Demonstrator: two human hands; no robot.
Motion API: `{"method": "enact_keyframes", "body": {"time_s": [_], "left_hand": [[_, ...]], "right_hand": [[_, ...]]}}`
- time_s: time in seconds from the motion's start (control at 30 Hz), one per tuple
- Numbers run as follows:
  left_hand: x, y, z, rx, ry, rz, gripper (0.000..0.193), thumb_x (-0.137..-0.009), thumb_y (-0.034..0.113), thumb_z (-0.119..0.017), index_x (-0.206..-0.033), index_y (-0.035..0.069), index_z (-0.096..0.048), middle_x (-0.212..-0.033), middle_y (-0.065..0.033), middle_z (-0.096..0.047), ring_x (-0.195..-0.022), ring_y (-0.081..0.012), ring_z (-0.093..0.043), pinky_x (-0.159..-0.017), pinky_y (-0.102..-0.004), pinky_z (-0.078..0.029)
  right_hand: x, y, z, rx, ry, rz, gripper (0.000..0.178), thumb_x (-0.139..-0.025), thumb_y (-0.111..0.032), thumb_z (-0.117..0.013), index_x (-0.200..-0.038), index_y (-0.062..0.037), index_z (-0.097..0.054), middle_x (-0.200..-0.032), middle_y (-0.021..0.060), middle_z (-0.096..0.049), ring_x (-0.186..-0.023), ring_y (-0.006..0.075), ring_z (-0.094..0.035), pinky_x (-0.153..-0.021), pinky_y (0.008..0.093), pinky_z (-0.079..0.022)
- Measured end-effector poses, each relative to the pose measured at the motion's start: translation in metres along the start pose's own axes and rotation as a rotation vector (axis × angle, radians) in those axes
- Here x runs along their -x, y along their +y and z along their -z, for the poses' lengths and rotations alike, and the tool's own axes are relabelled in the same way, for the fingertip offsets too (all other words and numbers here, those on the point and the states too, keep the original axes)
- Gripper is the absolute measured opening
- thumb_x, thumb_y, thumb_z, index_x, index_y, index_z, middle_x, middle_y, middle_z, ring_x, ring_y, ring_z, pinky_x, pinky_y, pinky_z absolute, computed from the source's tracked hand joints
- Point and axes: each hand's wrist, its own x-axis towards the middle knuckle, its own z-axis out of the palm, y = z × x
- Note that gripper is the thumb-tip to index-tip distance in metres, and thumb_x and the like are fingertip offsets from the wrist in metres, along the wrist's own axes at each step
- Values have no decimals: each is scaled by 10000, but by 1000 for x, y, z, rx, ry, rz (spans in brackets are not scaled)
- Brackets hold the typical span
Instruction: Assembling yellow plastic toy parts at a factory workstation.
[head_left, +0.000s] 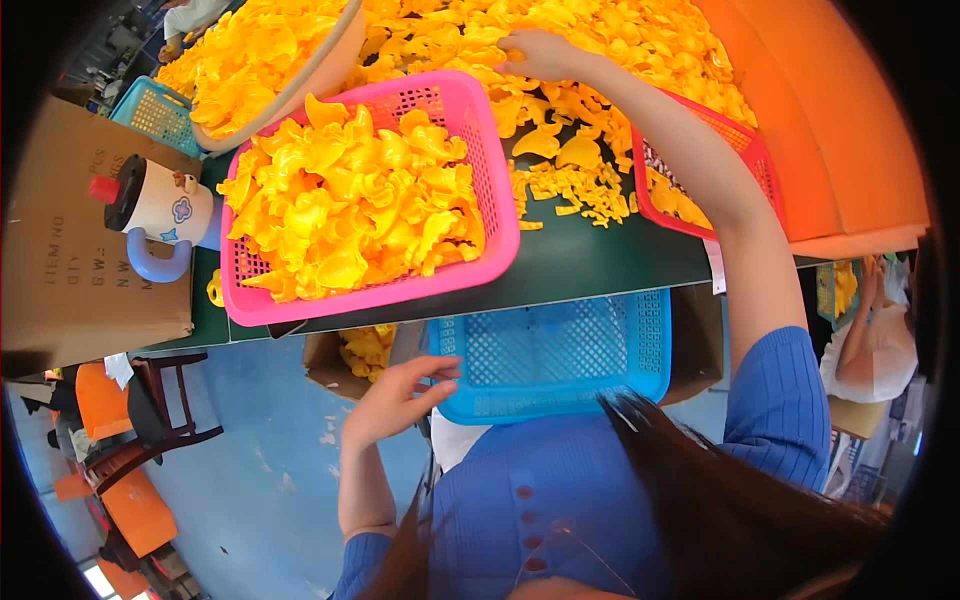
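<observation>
My right hand [543, 55] reaches far forward over a heap of yellow plastic pieces [440, 40], its fingers stretched out at the surface of the heap and no piece visibly gripped. Beside the left rim of an empty blue plastic basket [550, 408], my left hand [400, 398] hovers with its fingers apart, holding nothing. That basket rests in front of my body, just below the table edge. A pink basket [370, 300], filled with curved, glossy yellow pieces [350, 200], stands on the table to the left.
A red basket [700, 230] holds some yellow pieces at the right, next to orange sheeting [830, 120]. Small yellow bits [580, 190] lie on the green table [560, 265]. Far left are a handled cup [165, 210], a cardboard box [90, 240] and a large heaped tub [290, 110].
</observation>
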Motion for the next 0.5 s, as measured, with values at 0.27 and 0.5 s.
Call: {"method": "enact_keyframes", "body": {"time_s": [0.27, 0.5], "left_hand": [[-24, -3, -43, -279, -34, -132, 380, -874, 191, -566, -1207, 18, -505, -1094, -125, -600, -992, -208, -591, -818, -311, -483], [-46, -9, -72, -541, -41, -263, 380, -843, 238, -594, -1152, 23, -541, -1108, -161, -583, -994, -290, -578, -819, -341, -477]], "right_hand": [[5, 26, -8, -51, 982, 302, 254, -704, -158, -699, -894, -13, -613, -794, 27, -586, -790, 150, -560, -719, 321, -456], [93, -4, 18, -822, 517, -81, 297, -831, -308, -597, -930, -29, -618, -790, 54, -606, -665, 125, -588, -558, 251, -451]]}}
